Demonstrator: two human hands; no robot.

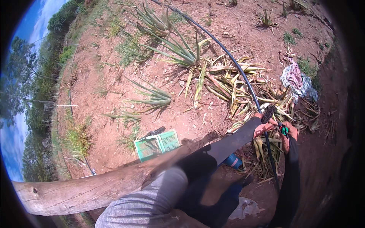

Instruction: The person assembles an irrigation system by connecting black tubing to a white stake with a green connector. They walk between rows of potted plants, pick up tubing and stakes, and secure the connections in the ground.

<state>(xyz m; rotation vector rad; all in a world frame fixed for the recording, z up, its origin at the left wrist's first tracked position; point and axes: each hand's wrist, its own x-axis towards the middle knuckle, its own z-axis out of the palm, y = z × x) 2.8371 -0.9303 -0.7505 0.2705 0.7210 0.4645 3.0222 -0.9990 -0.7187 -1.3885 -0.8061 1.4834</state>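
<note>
My left hand (263, 128), in a dark sleeve, is closed around the lower end of a dark, frayed, root-like bundle (269, 113). Right beside it, my right hand (291, 133) has its fingers curled by a small green-and-black object (284, 130), whose kind I cannot make out. Both hands are close together over a heap of dry, yellowed aloe leaves (237, 85). A black hose (237, 65) crosses the heap and passes by my left hand; whether the hand touches it, I cannot tell.
A wooden log (87, 192) lies across the lower left, by my grey-clothed leg (152, 201). Beyond it stands a green plastic crate (170, 140). Aloe plants (186, 55) grow in the reddish soil. Crumpled cloth (294, 78) lies at the right, and a blue roll (232, 161) is below my forearm.
</note>
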